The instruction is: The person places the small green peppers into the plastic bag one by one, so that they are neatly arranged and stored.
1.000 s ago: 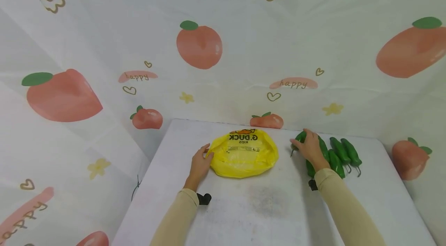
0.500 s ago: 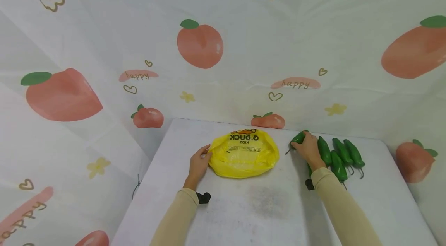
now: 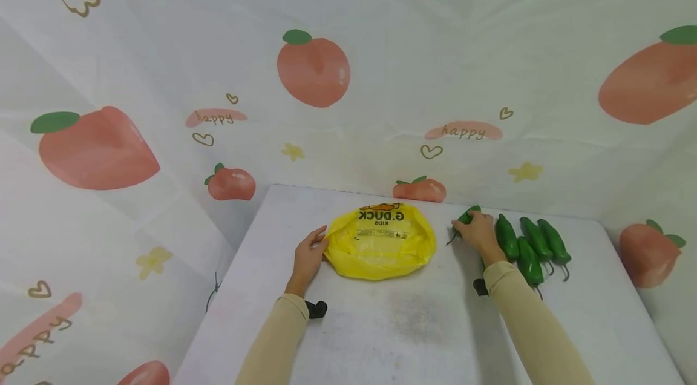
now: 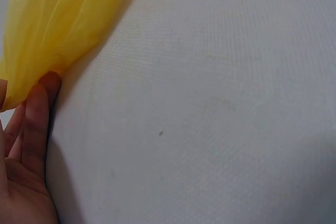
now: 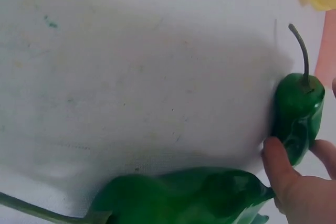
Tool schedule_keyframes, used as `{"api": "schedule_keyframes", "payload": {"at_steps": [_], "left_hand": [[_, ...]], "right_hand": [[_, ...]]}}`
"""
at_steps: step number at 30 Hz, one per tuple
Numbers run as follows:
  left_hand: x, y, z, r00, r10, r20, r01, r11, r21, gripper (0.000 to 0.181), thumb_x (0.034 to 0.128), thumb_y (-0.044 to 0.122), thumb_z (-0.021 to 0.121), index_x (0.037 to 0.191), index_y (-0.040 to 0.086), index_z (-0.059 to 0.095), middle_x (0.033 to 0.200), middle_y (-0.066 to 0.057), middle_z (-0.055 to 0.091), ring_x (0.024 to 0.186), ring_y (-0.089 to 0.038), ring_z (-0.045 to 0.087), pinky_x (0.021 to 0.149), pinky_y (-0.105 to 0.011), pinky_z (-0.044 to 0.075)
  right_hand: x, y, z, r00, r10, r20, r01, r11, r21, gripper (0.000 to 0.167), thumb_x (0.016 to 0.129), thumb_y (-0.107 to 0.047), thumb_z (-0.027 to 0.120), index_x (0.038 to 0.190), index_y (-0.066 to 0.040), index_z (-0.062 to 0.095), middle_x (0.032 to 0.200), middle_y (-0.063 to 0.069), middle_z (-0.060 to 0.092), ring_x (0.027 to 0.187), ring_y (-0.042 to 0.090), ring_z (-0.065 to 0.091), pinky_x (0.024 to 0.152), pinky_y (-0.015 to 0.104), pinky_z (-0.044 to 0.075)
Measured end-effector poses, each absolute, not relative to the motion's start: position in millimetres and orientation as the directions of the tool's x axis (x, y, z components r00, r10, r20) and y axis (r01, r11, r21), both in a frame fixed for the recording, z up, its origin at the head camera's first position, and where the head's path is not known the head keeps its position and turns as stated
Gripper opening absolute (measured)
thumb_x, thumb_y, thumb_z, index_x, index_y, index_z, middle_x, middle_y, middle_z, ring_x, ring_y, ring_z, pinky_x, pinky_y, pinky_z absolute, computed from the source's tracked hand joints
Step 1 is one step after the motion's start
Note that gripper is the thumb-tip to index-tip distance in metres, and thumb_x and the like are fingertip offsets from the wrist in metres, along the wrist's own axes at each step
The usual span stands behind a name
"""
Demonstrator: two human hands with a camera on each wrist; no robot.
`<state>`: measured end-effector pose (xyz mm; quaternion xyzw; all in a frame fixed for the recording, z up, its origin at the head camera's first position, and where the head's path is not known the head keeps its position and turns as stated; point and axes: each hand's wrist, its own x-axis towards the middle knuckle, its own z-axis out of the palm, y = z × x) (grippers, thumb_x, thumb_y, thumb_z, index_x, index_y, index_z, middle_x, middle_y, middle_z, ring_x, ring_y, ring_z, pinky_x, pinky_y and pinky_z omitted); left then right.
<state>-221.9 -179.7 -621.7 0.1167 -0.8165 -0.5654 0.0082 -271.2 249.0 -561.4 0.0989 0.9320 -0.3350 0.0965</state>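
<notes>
A yellow plastic bag (image 3: 381,246) with mirrored "G.DUCK KIDS" print lies on the white table, its mouth spread. My left hand (image 3: 309,256) pinches the bag's left edge. In the left wrist view, fingers (image 4: 37,119) reach under the yellow film (image 4: 68,19), with a thumb tip above it. Right of the bag, my right hand (image 3: 481,236) holds a green pepper (image 3: 467,215) between thumb and fingers. In the right wrist view this pepper (image 5: 298,106) has its thin stem pointing away from the hand. Whether it touches the table, I cannot tell.
Several more green peppers (image 3: 536,238) lie right of my right hand, one partly hidden by the wrist. A larger pepper (image 5: 184,195) lies close below the hand in the right wrist view. A fruit-printed cloth (image 3: 348,149) stands behind the table (image 3: 376,336).
My right thumb and fingers have come together on the pepper, which has turned and shifted slightly left. My left hand has moved a little left at the bag's edge.
</notes>
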Motion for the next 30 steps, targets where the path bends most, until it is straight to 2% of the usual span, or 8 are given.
{"api": "schedule_keyframes", "payload": {"at_steps": [5,13,22,30], "left_hand": [[-222,-180,-623,-0.975,-0.187,-0.120,-0.179,0.338,0.924,0.041,0.0999,0.024,0.065,0.141,0.027,0.063,0.132,-0.013,0.067,0.088,-0.013,0.071,0.068,-0.024,0.059],[-219,-180,-621,-0.973,-0.197,-0.123,-0.184,0.329,0.926,0.041,0.1001,0.024,0.064,0.141,0.027,0.062,0.132,-0.012,0.067,0.091,-0.014,0.071,0.070,-0.024,0.059],[-219,-178,-620,-0.967,-0.227,-0.115,-0.186,0.325,0.927,0.040,0.1000,0.023,0.064,0.140,0.026,0.064,0.131,-0.013,0.068,0.085,-0.010,0.070,0.068,-0.024,0.059],[-219,-179,-623,-0.966,-0.235,-0.113,-0.181,0.295,0.938,0.039,0.0984,0.022,0.065,0.137,0.028,0.066,0.129,-0.011,0.069,0.082,-0.009,0.068,0.066,-0.024,0.058]], "right_hand": [[-271,249,-564,-0.959,0.138,-0.246,0.265,0.741,-0.617,0.069,0.100,-0.029,0.058,0.145,0.018,0.035,0.145,0.045,0.034,0.134,0.054,0.036,0.113,0.060,0.037],[-274,242,-565,-0.953,0.116,-0.280,0.276,0.717,-0.640,0.080,0.095,-0.023,0.058,0.151,0.018,0.019,0.145,0.048,0.035,0.131,0.055,0.042,0.113,0.061,0.038],[-272,233,-561,-0.936,0.142,-0.323,0.329,0.685,-0.651,0.085,0.092,-0.025,0.059,0.155,0.011,0.016,0.150,0.043,0.035,0.133,0.055,0.042,0.112,0.061,0.040],[-263,231,-551,-0.938,0.159,-0.307,0.340,0.581,-0.739,0.083,0.093,-0.025,0.059,0.160,0.002,0.018,0.155,0.037,0.034,0.135,0.051,0.043,0.111,0.060,0.042]]}}
